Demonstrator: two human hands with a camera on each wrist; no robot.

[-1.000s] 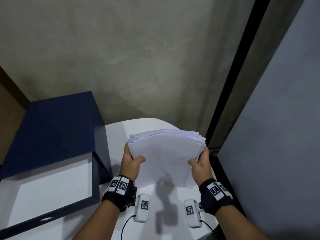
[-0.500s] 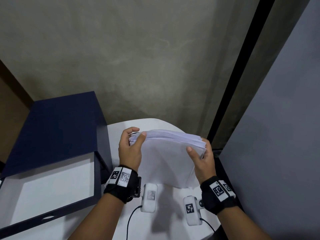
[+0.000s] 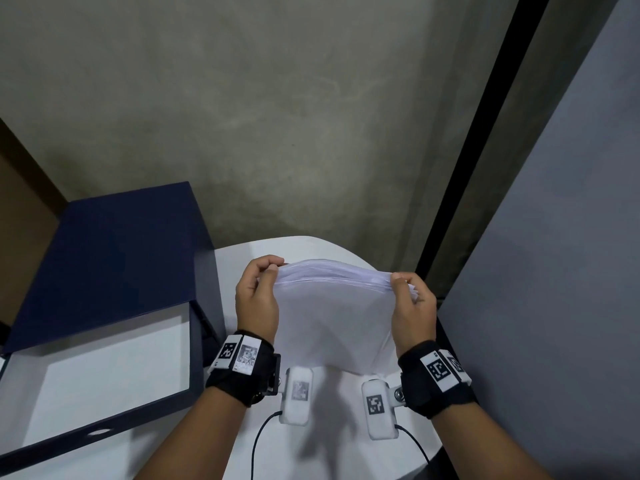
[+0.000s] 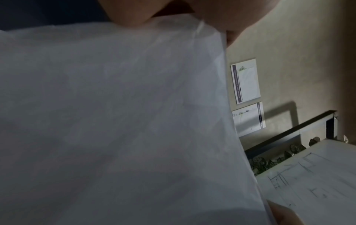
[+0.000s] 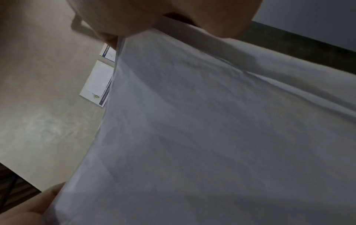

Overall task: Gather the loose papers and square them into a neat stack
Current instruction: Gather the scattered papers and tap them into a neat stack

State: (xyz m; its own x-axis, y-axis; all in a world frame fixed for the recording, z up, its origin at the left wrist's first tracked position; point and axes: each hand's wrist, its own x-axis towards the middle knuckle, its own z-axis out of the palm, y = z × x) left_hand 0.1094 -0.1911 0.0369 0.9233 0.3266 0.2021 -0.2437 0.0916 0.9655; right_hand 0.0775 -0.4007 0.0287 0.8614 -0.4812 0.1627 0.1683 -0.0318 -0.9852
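A stack of white papers (image 3: 334,317) stands upright on its lower edge on the white table (image 3: 242,261), and its top edge bows upward in a fanned arc. My left hand (image 3: 258,289) pinches the top left corner between thumb and curled fingers. At the top right corner my right hand (image 3: 412,299) grips the sheets the same way. In both wrist views the paper (image 4: 115,114) (image 5: 221,129) fills most of the picture, with fingers at the top edge.
A dark blue box (image 3: 114,258) stands at the left of the table, with its open white-lined tray (image 3: 104,372) in front of it. A grey wall rises behind, and a grey partition (image 3: 554,271) with a black post stands close on the right.
Both hands slid from the sides of the stack up to its top corners. The papers tipped more upright and their top edge bowed and fanned.
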